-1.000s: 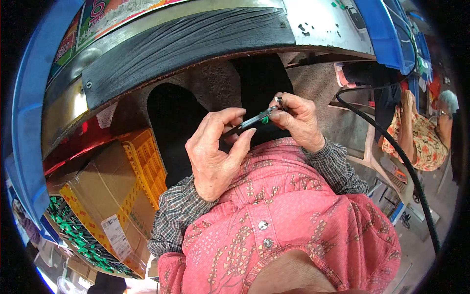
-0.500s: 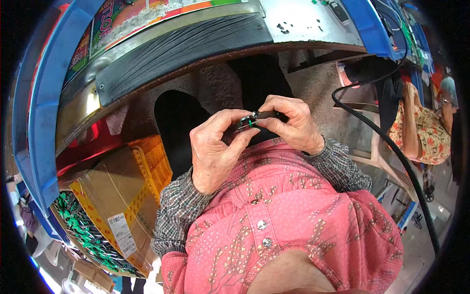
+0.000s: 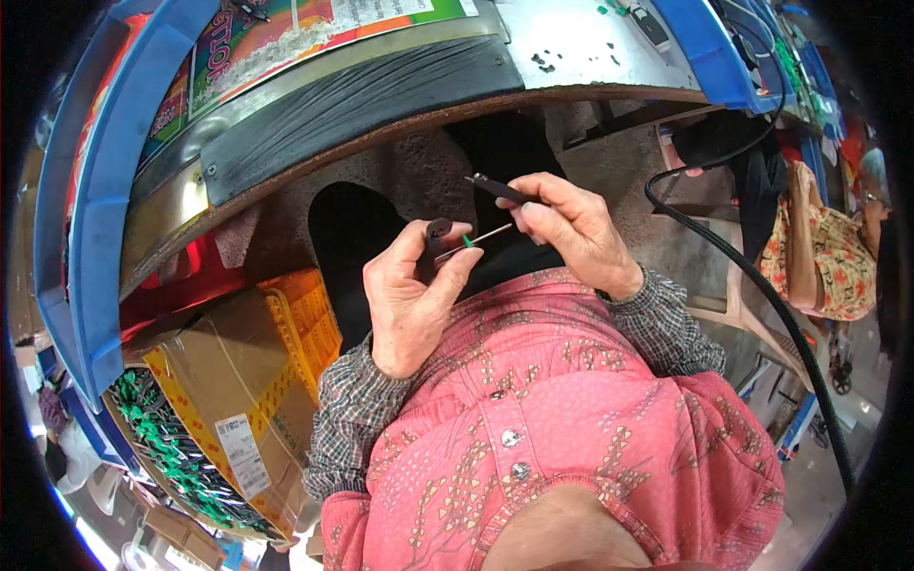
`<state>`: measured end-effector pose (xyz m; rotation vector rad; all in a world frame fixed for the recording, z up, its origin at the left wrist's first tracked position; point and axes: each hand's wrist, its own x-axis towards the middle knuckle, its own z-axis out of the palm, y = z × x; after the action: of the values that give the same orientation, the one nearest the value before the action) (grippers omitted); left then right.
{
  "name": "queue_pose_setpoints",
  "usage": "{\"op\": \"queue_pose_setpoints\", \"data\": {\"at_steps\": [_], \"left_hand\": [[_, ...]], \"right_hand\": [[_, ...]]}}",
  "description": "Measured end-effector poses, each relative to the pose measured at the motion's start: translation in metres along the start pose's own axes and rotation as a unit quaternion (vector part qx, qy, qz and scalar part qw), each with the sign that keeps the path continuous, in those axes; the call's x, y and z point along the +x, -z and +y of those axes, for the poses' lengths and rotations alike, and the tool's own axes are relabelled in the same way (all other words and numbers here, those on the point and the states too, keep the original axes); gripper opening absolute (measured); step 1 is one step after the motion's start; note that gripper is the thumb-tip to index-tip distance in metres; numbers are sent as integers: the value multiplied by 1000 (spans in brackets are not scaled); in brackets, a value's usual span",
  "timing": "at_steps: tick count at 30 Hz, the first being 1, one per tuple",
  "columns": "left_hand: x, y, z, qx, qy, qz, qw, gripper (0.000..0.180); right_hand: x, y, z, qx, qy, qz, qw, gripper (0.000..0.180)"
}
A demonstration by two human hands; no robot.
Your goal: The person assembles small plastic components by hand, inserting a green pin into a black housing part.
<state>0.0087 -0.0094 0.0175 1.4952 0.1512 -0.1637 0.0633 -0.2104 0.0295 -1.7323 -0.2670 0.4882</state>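
My left hand pinches a thin metal rod with a small green piece on it between thumb and fingers. A dark rounded part also shows at these fingertips. The rod points toward my right hand, its far end close to those fingers; whether they touch it I cannot tell. A dark, slim piece with a narrow metal tip is gripped in my right hand, the tip angled up and left. Both hands are above my lap, in front of the bench edge.
A bench with a black-covered edge runs ahead. Left are a blue tray, an orange crate and a cardboard box beside many green-and-black parts. A thick black cable hangs right; another person sits beyond.
My hands, close together before, have drawn apart. The dark slim piece in my right hand has come away from the left hand's parts and tilted up, leaving the thin rod exposed.
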Motion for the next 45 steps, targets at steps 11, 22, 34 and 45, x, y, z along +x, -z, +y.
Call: {"op": "queue_pose_setpoints", "data": {"at_steps": [11, 22, 34, 45], "left_hand": [[-8, 4, 1, -76, 8, 10, 997, 19], [-17, 4, 8, -98, -3, 19, 995, 19], [-21, 7, 25, -107, 16, 8, 994, 20], [-16, 1, 30, -100, 37, 11, 994, 19]], "right_hand": [[-2, 2, -3, -74, 125, 39, 989, 16], [-6, 2, -21, -156, 201, 47, 966, 16], [-6, 6, -47, 43, -20, -62, 997, 15], [-2, 11, -30, 173, -10, -30, 984, 17]]}}
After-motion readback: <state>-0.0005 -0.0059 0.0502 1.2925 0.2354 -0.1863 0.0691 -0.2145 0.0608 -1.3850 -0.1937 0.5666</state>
